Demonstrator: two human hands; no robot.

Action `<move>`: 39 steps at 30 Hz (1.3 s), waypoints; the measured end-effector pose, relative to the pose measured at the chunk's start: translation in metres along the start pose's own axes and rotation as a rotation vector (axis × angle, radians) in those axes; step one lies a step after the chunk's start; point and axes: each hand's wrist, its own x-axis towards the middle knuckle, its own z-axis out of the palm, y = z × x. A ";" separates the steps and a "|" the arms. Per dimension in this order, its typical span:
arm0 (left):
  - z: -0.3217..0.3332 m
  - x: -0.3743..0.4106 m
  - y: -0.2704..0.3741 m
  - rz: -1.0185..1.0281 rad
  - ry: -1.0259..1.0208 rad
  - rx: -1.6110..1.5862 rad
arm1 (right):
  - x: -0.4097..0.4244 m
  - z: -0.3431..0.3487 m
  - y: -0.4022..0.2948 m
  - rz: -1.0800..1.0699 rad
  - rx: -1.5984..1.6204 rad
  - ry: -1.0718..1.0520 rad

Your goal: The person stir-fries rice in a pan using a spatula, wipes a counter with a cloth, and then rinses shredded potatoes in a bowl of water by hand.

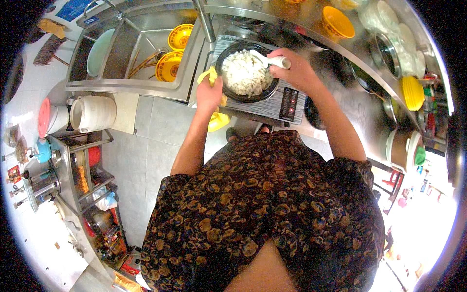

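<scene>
Cooked rice point(242, 73) fills much of a dark pan point(268, 95), which sits on a wood-patterned induction cooktop point(251, 108). My right hand point(292, 71) is closed around the handle of a white spoon or rice paddle point(271, 61), whose head rests on the rice. At the pan's left edge, my left hand point(209, 95) grips a yellow cloth point(208, 75). Whether that cloth also wraps a pan handle is hidden by the fingers. Below this hand hangs something yellow point(219, 122), perhaps more of the cloth.
Left of the cooktop is a steel sink point(146, 84) with yellow patterned bowls point(169, 66) and chopsticks point(144, 65). A steel shelf point(303, 27) runs above the counter, with an orange bowl point(337, 22) on it. A metal rack point(69, 160) and a white bucket point(95, 113) stand at left.
</scene>
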 end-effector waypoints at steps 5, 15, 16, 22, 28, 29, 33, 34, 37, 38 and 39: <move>-0.003 -0.003 0.006 0.014 0.000 0.058 | 0.021 -0.019 -0.032 0.099 -0.157 0.081; 0.000 -0.004 0.006 0.049 0.017 -0.022 | 0.035 0.004 -0.051 -0.104 -0.473 0.035; -0.001 -0.005 0.010 0.052 0.030 -0.011 | 0.037 0.005 -0.054 -0.105 -0.481 0.026; -0.002 -0.009 0.020 0.035 0.060 0.057 | 0.039 -0.005 -0.033 0.155 -0.259 -0.051; 0.001 -0.008 0.023 0.028 0.047 0.071 | -0.033 -0.018 0.032 0.647 0.816 0.174; 0.000 -0.007 0.021 0.037 0.031 0.064 | -0.043 -0.013 0.036 0.647 0.965 0.201; -0.001 -0.007 0.020 0.048 0.047 0.043 | -0.062 0.009 0.037 0.605 1.095 0.270; -0.002 -0.007 0.024 0.024 0.026 0.032 | -0.063 0.014 0.041 0.631 1.299 0.373; -0.005 -0.011 0.033 -0.022 -0.009 0.019 | -0.070 0.016 0.052 0.518 0.949 0.355; -0.006 -0.012 0.032 -0.014 -0.004 0.032 | -0.071 0.016 0.052 0.506 0.932 0.365; -0.007 -0.012 0.031 -0.010 0.005 0.045 | -0.065 0.007 0.032 0.533 1.069 0.399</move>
